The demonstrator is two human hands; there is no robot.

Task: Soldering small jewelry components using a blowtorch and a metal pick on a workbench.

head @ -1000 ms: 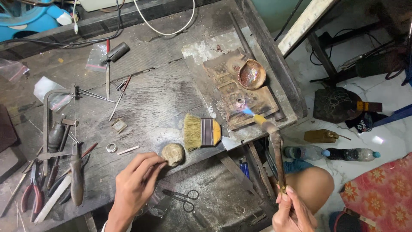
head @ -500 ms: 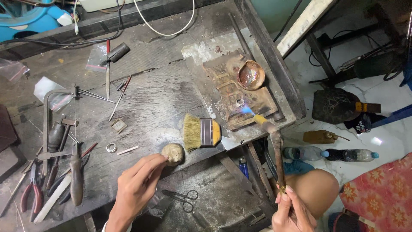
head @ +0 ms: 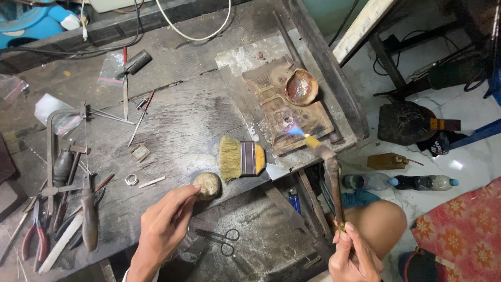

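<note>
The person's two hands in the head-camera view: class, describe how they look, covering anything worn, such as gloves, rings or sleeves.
Both are bare. The left hand has no glove, ring or watch in view; a sliver of white sleeve or cuff shows at the forearm by the bottom edge. The right hand likewise shows no glove or ring, and its wrist is cut off by the frame.

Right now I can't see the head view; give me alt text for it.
The right hand aims a lit torch at a small ring on a scorched block. The left hand touches a round lump beside a yellow brush on the workbench.
</note>
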